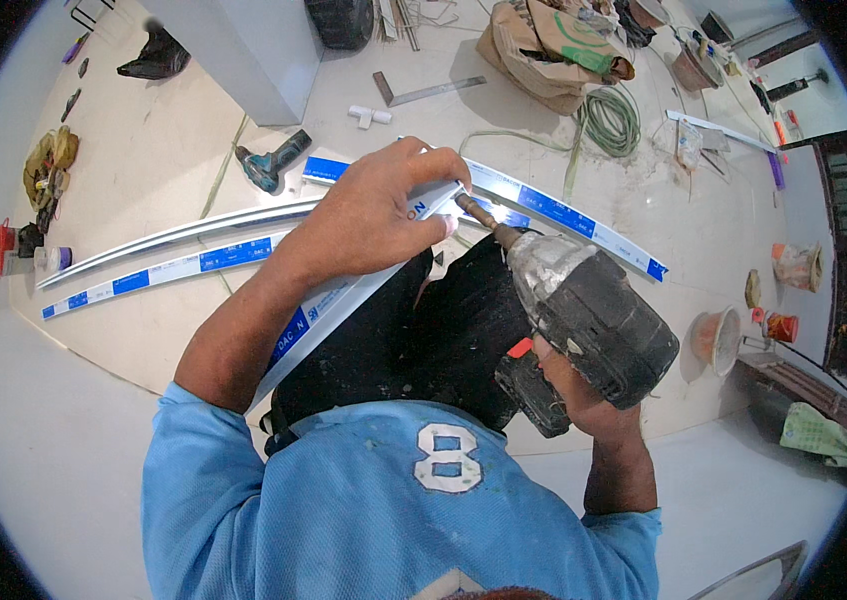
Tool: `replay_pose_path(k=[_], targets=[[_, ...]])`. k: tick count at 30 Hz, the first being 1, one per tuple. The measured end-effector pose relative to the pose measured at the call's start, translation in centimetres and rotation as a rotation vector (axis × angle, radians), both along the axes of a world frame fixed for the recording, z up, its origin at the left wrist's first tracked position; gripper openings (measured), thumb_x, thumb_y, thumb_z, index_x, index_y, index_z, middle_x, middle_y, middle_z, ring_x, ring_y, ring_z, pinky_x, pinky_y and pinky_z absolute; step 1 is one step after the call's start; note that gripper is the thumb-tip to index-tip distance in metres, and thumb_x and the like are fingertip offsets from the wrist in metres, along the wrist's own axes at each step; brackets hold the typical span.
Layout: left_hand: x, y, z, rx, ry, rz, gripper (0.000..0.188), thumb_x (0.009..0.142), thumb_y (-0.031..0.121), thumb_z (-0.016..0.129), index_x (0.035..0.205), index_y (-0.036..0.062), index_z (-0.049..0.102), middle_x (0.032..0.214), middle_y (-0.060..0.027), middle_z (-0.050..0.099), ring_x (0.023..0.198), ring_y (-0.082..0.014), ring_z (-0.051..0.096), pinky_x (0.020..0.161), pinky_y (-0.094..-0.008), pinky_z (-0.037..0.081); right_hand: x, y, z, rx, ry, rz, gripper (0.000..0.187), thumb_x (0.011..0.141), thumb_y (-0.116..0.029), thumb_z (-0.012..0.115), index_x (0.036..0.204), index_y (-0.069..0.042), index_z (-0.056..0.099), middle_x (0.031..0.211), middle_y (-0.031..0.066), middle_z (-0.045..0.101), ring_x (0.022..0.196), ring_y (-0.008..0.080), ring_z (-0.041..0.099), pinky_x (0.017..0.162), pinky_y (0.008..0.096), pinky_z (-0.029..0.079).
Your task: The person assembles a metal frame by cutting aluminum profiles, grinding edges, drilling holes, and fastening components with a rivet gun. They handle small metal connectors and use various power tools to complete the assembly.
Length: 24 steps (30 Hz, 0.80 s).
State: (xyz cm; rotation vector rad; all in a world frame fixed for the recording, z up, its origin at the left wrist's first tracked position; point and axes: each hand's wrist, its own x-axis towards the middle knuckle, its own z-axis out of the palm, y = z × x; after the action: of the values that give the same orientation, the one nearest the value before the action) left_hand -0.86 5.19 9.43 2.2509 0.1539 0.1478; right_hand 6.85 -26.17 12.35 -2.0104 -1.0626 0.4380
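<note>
My left hand (383, 205) is closed round the upper end of a white metal profile (343, 292) with blue printed film. The profile slants down across my lap toward my left elbow. In my right hand (583, 390) is a worn black and grey cordless impact driver (593, 310), held by its handle. Its bit (478, 210) points at the profile's end, close by my left fingertips. Whether the tip touches the metal, I cannot tell. More blue-and-white profiles (573, 220) lie on the floor in front of me and to the left.
Beyond my left hand lies a teal cordless drill (271, 160). A metal square (423, 92), a white pipe tee (369, 116) and a coiled green hose (607, 122) are farther off. Brown paper sacks (533, 55) stand near a white pillar (253, 55). Buckets (715, 340) sit at the right.
</note>
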Motion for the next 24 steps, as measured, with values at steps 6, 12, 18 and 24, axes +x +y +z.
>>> replay_pose_path(k=[6,12,18,24], targets=[[-0.1,0.2,0.3,-0.024,0.041,0.016,0.041,0.085,0.021,0.079,0.124,0.0117,0.071,0.125,-0.0143,0.070,0.118,-0.0323,0.067,0.104,-0.0468,0.053,0.7,-0.8,0.3,-0.149,-0.184,0.058,0.058,0.086,-0.014,0.084,0.139,-0.007,0.065,0.147,0.0202,0.060,0.138,0.0364,0.058,0.119,0.0516,0.044],[-0.1,0.2,0.3,-0.033,0.031,0.011,0.041,0.084,0.020,0.079,0.123,0.0111,0.070,0.124,-0.0144,0.070,0.118,-0.0321,0.067,0.104,-0.0459,0.053,1.3,-0.1,1.6,-0.107,-0.022,-0.095,0.036,0.090,-0.014,0.086,0.124,-0.008,0.075,0.120,0.0133,0.076,0.108,0.0252,0.075,0.097,0.0438,0.059],[0.1,0.3,0.0,-0.027,0.019,0.015,0.041,0.084,0.020,0.077,0.125,0.0140,0.070,0.118,-0.0151,0.067,0.112,-0.0326,0.067,0.098,-0.0461,0.054,1.3,0.4,2.5,-0.193,0.628,-0.321,0.051,0.088,-0.022,0.091,0.133,-0.005,0.073,0.130,0.0171,0.075,0.121,0.0280,0.072,0.108,0.0444,0.055],[0.1,0.1,-0.1,-0.046,0.034,0.027,0.041,0.087,0.023,0.076,0.127,0.0173,0.069,0.114,-0.0159,0.064,0.107,-0.0321,0.066,0.093,-0.0461,0.054,0.1,2.4,2.3,-0.045,-0.001,-0.026,0.076,0.084,-0.017,0.091,0.151,-0.010,0.057,0.152,0.0161,0.059,0.135,0.0266,0.062,0.109,0.0423,0.056]])
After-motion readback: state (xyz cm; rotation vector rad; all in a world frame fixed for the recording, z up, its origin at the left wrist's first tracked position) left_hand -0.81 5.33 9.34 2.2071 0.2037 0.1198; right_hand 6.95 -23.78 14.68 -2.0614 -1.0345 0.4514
